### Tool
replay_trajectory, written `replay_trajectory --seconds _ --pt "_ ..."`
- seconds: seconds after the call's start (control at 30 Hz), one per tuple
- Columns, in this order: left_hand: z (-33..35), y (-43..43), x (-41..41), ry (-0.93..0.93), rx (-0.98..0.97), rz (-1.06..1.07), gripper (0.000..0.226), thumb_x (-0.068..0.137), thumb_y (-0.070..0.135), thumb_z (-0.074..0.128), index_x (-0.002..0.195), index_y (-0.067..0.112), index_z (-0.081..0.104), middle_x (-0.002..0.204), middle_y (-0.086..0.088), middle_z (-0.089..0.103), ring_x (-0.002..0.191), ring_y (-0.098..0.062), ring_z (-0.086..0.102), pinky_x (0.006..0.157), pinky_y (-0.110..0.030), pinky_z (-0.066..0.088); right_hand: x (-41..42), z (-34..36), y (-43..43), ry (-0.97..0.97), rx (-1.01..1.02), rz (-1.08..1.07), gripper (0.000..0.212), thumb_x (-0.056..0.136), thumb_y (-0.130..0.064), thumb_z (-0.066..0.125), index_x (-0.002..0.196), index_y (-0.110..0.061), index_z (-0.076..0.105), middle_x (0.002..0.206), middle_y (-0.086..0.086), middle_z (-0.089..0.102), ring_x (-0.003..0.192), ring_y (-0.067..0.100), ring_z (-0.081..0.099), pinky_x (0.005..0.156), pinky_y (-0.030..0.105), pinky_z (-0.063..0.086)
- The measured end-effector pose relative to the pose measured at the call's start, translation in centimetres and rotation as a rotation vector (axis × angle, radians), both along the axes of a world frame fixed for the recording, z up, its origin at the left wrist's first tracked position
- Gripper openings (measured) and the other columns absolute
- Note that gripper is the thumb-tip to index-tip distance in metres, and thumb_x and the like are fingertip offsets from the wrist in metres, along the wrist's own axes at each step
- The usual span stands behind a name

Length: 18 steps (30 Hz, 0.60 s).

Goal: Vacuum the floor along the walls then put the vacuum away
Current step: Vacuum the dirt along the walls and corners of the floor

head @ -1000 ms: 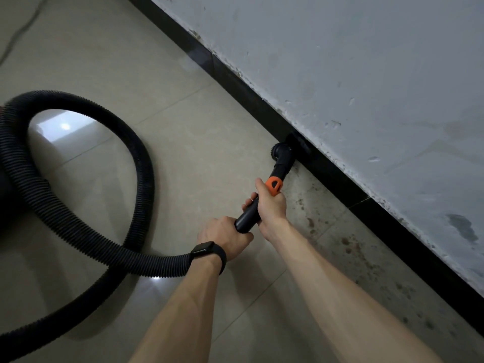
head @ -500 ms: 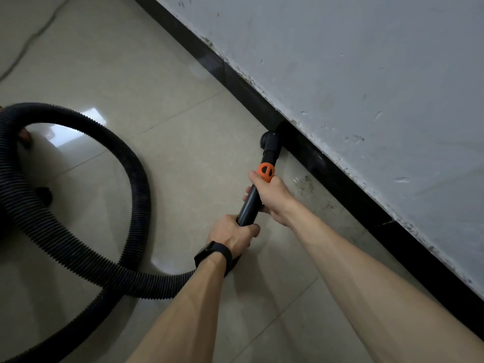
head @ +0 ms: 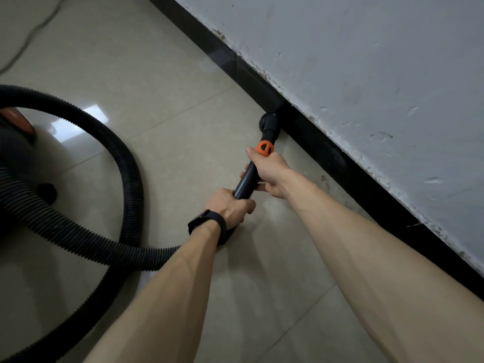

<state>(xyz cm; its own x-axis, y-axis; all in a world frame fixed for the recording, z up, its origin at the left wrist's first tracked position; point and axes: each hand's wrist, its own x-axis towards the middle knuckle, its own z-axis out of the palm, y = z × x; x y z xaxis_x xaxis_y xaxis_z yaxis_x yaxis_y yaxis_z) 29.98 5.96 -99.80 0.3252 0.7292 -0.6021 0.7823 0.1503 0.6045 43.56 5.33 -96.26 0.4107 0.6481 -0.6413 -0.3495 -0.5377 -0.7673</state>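
Beige tiled floor (head: pixel 162 74), black hose (head: pixel 78 234) looped on it, vacuum body (head: pixel 13 158)

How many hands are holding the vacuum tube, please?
2. The right hand grips the tube just behind its orange collar; the left hand, wearing a black wristband, grips it lower down, nearer the hose.

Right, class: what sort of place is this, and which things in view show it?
Probably an indoor room or corridor: glossy beige floor tiles, and a scuffed grey painted wall with a black skirting board along its foot. Which room is unclear.
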Motion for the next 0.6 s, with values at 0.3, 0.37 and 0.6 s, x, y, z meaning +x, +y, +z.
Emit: replay_trajectory --seconds 0.3,0.37,0.6 --pt "0.4 -5.6 -4.3 0.126 0.045 -0.243 0.035 0.049 0.049 0.065 0.075 0.025 0.063 0.057 0.003 0.068 0.055 -0.017 0.067 0.059 -0.036 0.06 -2.3 -2.0 -8.9 0.141 0.043 -0.25 0.042 0.09 -0.018 0.078 0.121 -0.002 0.055 0.091 0.011 0.069 0.078 0.029 0.079 0.059 0.038 0.061" --pt "0.7 -7.2 -5.3 0.151 0.093 -0.263 0.036 0.049 0.052 0.063 0.074 0.026 0.062 0.062 0.002 0.069 0.058 -0.018 0.067 0.06 -0.037 0.06 -2.9 -1.8 -10.3 0.215 0.092 -0.322 0.031 0.09 -0.015 0.079 0.11 -0.005 0.056 0.083 0.007 0.072 0.079 0.03 0.079 0.061 0.039 0.062" --pt "4.0 -12.5 -11.2 0.3 0.186 -0.396 0.031 0.057 0.055 0.06 0.07 0.026 0.058 0.063 0.004 0.065 0.058 -0.018 0.063 0.057 -0.032 0.056 -9.5 -0.2 -15.2 0.43 0.08 -0.463 0.017 0.098 -0.018 0.068 0.096 -0.01 0.054 0.064 0.002 0.054 0.049 0.016 0.059 0.056 0.035 0.058"
